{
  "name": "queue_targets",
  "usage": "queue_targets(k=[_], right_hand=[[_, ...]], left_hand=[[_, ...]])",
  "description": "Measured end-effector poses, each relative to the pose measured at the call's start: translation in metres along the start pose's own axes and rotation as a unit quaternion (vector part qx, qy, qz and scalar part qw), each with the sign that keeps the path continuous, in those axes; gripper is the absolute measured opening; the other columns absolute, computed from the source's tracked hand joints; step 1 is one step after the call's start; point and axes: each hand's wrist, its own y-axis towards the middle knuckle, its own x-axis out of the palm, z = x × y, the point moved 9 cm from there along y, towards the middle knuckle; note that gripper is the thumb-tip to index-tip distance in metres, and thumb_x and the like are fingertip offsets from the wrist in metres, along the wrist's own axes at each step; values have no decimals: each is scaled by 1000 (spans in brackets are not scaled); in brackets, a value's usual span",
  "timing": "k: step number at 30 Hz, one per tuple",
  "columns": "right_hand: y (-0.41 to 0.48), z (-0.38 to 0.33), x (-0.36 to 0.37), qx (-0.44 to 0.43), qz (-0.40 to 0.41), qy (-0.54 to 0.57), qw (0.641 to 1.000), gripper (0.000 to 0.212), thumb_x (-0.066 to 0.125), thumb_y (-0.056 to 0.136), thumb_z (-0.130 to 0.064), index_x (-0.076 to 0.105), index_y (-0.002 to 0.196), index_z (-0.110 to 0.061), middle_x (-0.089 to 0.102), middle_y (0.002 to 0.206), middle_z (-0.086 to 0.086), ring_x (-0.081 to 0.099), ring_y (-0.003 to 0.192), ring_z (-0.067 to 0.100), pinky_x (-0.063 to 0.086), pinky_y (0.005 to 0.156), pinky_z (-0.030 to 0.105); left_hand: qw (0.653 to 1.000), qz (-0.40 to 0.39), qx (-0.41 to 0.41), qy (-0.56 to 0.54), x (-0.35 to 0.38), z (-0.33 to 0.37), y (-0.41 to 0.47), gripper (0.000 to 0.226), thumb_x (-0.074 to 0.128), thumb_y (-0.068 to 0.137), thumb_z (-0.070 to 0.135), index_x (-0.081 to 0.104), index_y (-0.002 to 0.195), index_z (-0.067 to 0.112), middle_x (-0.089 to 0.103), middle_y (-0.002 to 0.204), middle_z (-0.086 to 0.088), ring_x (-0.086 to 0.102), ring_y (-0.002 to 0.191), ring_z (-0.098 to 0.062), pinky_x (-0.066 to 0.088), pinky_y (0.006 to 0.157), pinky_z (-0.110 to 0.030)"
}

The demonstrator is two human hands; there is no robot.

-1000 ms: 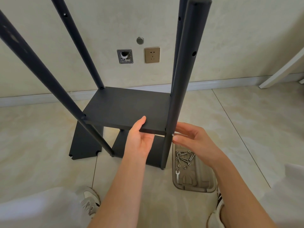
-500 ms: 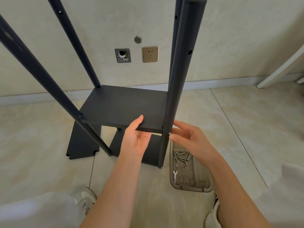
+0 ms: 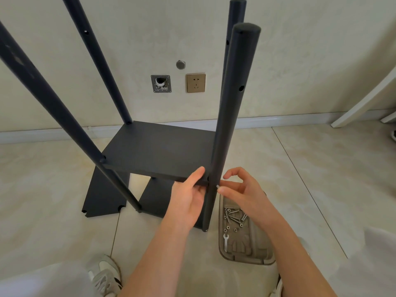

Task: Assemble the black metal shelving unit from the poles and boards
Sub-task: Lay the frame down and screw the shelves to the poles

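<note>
A black shelf board (image 3: 158, 151) sits between several black upright poles on the tiled floor. My left hand (image 3: 188, 198) grips the board's front right corner, thumb on top, right beside the near right pole (image 3: 230, 116). My right hand (image 3: 242, 189) pinches a small silver screw (image 3: 218, 186) against that pole at board height. A lower board (image 3: 154, 202) lies under the shelf. The near left pole (image 3: 53, 108) crosses the frame diagonally.
A grey tray (image 3: 257, 257) with several screws, nuts and a small wrench (image 3: 225, 241) lies on the floor right of the unit. A loose black board (image 3: 100, 198) lies at the left. The wall with a socket (image 3: 195, 82) is close behind. My shoes show at the bottom.
My left hand slid right along the board's front edge to its corner by the pole. My right hand stays at the pole with the screw. The view tilted down a little.
</note>
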Motion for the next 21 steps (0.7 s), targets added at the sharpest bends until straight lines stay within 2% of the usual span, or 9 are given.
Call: queue_targets(k=[3, 7, 10, 12, 15, 17, 21], right_hand=[[0, 0, -1, -11, 12, -14, 1000, 12, 70, 91, -17, 58, 89, -20, 77, 92, -8, 72, 87, 7, 52, 84, 19], [-1, 1, -2, -16, 36, -20, 999, 15, 70, 90, -16, 65, 80, -26, 74, 80, -10, 69, 78, 2, 51, 79, 18], [-2, 0, -1, -12, 41, -36, 998, 26, 70, 90, -19, 68, 71, -36, 72, 76, -14, 67, 75, -1, 47, 76, 14], [-2, -1, 0, -10, 33, -50, 998, 29, 69, 91, -21, 69, 69, -40, 73, 78, -16, 67, 78, -3, 45, 76, 14], [-1, -2, 2, -14, 25, -62, 998, 27, 69, 91, -23, 69, 72, -42, 74, 84, -17, 68, 91, -2, 45, 80, 16], [-1, -3, 2, -20, 22, -64, 997, 26, 68, 92, -24, 70, 73, -42, 74, 84, -16, 68, 95, -2, 45, 80, 14], [-3, -6, 3, -39, 16, -48, 998, 26, 66, 93, -23, 71, 74, -39, 68, 72, -16, 65, 73, -2, 49, 69, 10]], left_hand=[[998, 3, 18, 66, -5, 3, 1, 56, 76, 70, 23, 64, 123, 8, 69, 118, -18, 71, 106, -29, 59, 79, -29], [994, -27, 9, 108, -7, -2, -3, 58, 74, 75, 25, 61, 124, -3, 69, 118, -22, 70, 107, -29, 58, 78, -23], [989, -64, 2, 133, -5, -3, -5, 44, 71, 81, 27, 70, 110, -5, 71, 111, -23, 71, 106, -30, 58, 84, -25], [987, -93, -6, 134, 1, -5, -8, 30, 66, 86, 30, 79, 93, 4, 74, 108, -20, 71, 106, -27, 57, 82, -20], [987, -91, -12, 132, 6, -6, -12, 28, 63, 85, 34, 82, 79, 14, 76, 103, -14, 73, 102, -22, 55, 76, -16], [988, -82, -12, 128, 6, -7, -13, 28, 63, 84, 35, 82, 80, 15, 76, 103, -13, 73, 101, -21, 55, 75, -16], [992, -77, -16, 101, 6, -7, -13, 32, 66, 83, 35, 79, 88, 7, 73, 109, -21, 71, 105, -27, 56, 77, -19]])
